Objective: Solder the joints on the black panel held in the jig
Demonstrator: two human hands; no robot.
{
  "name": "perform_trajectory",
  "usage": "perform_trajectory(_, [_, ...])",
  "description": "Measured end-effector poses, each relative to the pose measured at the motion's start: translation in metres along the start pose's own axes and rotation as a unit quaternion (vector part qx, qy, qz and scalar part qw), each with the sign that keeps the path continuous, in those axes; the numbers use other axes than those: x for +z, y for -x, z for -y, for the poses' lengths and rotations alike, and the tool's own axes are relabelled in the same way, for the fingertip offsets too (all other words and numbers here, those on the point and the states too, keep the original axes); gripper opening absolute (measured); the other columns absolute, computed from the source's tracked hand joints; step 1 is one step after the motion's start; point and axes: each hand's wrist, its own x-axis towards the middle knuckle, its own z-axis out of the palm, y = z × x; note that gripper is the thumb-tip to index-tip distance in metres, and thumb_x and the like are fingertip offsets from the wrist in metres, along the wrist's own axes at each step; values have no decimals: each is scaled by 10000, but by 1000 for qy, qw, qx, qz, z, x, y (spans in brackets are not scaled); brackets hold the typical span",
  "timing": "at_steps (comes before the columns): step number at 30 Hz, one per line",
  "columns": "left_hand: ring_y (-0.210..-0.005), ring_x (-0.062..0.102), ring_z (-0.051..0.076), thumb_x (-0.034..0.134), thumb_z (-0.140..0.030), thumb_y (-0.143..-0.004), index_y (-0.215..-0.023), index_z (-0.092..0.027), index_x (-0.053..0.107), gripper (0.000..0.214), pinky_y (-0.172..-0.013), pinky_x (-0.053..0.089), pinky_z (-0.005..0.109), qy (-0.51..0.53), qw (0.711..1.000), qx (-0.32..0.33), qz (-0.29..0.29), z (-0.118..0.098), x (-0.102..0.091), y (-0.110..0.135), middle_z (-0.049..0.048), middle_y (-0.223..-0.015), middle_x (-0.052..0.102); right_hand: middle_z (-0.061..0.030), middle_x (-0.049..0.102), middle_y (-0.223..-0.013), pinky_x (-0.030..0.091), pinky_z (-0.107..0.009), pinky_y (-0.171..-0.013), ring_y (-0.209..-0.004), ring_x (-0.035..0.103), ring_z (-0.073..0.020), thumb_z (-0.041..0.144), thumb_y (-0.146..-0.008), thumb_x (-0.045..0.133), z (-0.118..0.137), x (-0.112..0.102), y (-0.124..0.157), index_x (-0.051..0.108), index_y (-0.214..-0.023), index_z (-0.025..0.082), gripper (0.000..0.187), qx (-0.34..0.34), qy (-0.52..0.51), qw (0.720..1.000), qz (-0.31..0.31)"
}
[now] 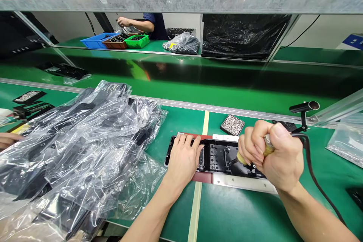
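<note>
A long black plastic housing (pixel 217 155) lies open side up in a red and white fixture (pixel 241 182). My left hand (pixel 185 155) rests flat over the housing's left end, fingers stretched out towards its far edge. In a fist, my right hand (pixel 272 155) grips a yellow-handled corded tool (pixel 242 159), which looks like a soldering iron. The tool is tilted, and its thin dark tip points down into the middle of the housing. My fist hides part of the handle and the housing's right end. Behind them stands a small black tray (pixel 233 124) filled with tiny silvery pieces.
Clear plastic bags with dark parts (pixel 93 147) are heaped at left. A black tube holder (pixel 304 109) stands beyond my right hand, and a cord (pixel 317 185) trails right. A person's hand (pixel 8 140) shows at the left edge; another person's hand (pixel 124 22) is by bins across the bench.
</note>
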Motion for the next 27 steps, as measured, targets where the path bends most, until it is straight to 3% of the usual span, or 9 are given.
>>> perform_trajectory(8, [-1043, 572, 288, 415, -337, -1074, -1312, -205, 637, 351, -960, 443, 461, 4, 1000, 2, -7, 0, 2, 0, 100, -1064, 650, 34, 393, -482, 291, -247, -387, -407, 339, -98, 488, -993, 528, -2, 0, 0, 494, -603, 205, 483, -7, 17, 1000, 12])
perform_trajectory(13, [-1059, 574, 291, 415, -340, -1074, -1320, -204, 633, 356, -956, 441, 461, 6, 1000, -2, -4, 1, 4, 0, 103, -1076, 650, 37, 393, -493, 346, -275, -399, -406, 356, -107, 501, -994, 526, -4, -2, -3, 484, -605, 211, 487, 6, 13, 999, 30])
perform_trajectory(19, [-1048, 586, 274, 419, -335, -1076, -1308, -213, 636, 340, -957, 445, 459, 15, 1000, 2, -16, 8, 7, 0, 97, -1065, 665, -36, 529, -685, 511, -376, -669, -665, 567, -180, 422, -1041, 475, -9, -2, -7, 493, -624, 207, 469, -53, 105, 993, 29])
perform_trajectory(23, [-1130, 595, 283, 427, -318, -1070, -1289, -229, 645, 322, -990, 463, 480, 43, 998, 5, -40, 12, 9, 0, 115, -1168, 662, -19, 506, -641, 436, -327, -515, -546, 485, -156, 475, -1023, 510, -20, -7, -5, 506, -670, 215, 438, -20, 81, 996, 31])
perform_trajectory(27, [-1200, 597, 292, 438, -328, -1059, -1331, -275, 633, 338, -1022, 498, 502, 95, 993, 16, -63, -3, -5, -9, 113, -1238, 661, -6, 472, -640, 342, -295, -446, -516, 393, -144, 445, -1037, 484, -43, -34, 0, 555, -766, 228, 355, -1, 4, 998, 57])
